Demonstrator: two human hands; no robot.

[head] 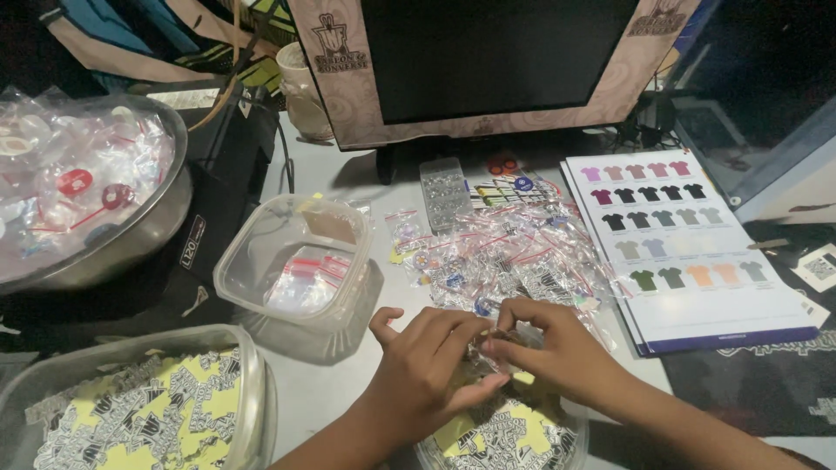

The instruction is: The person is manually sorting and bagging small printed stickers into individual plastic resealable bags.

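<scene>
Pinching a small clear bag (489, 348) between both hands: left hand (427, 365) and right hand (557, 352) meet fingertip to fingertip above a round tub of yellow-and-black stickers (501, 439). Fingers pressed together on the bag's edge; its contents are too small to make out. To do it well, I'd say keep the bag flat and taut and work along the strip without letting the corner fold. Left of the hands, another tub of the same stickers (139, 418). Beyond the hands, a heap of small filled bags (514, 248), a clear tub with a few bags inside (296, 261), a colour chart of shirts (679, 252), then a steel bowl (131, 235) and a monitor (496, 52).
</scene>
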